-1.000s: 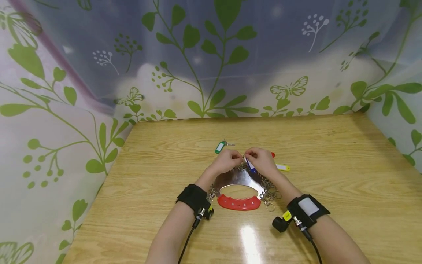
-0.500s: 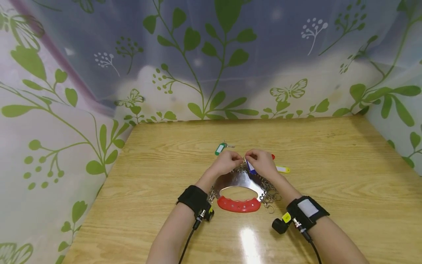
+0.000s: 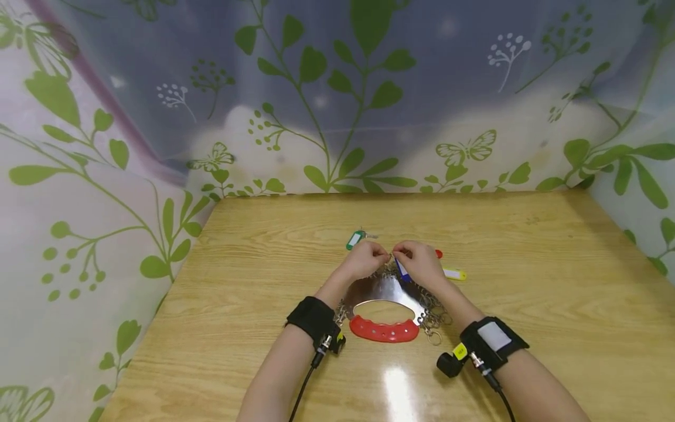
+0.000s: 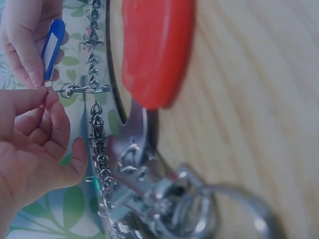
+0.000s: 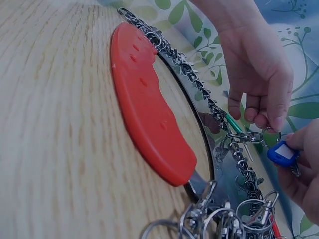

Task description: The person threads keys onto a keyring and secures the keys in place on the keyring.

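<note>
1. Metal key organiser with red handle, flat on the wooden table; its rim carries clasps, so it lies between both wrists.
2. Left hand pinches one clasp, steadying it.
3. Right hand grips the blue key tag, its ring meeting that clasp.
4. Far: green tag left, yellow tag right, lying loose.
</note>
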Available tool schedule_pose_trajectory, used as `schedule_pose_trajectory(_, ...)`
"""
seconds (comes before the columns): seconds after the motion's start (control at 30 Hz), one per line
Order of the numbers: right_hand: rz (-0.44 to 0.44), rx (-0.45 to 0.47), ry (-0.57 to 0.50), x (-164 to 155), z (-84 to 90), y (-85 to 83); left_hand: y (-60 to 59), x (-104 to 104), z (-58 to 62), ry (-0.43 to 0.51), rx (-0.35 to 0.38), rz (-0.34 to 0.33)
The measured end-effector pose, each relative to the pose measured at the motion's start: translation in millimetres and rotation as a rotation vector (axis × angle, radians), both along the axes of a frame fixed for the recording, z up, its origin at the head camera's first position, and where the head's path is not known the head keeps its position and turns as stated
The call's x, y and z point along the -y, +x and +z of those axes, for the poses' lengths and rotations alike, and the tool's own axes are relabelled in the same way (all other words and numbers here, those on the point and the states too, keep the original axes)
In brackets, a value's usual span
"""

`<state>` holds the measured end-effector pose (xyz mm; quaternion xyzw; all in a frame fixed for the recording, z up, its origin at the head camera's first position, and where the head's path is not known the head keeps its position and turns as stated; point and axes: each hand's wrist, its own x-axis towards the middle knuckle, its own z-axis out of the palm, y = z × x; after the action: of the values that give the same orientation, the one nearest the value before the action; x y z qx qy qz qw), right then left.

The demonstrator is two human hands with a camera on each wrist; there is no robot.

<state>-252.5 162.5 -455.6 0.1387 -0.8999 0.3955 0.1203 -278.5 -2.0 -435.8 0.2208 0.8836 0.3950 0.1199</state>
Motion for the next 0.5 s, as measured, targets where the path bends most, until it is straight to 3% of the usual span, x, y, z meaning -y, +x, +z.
schedule_pose_trajectory(0.5,-0.014,-0.019,0.001,3.2,-0.3,-1.0,-0.4,0.3,-0.2,0.051,0.041,0.029)
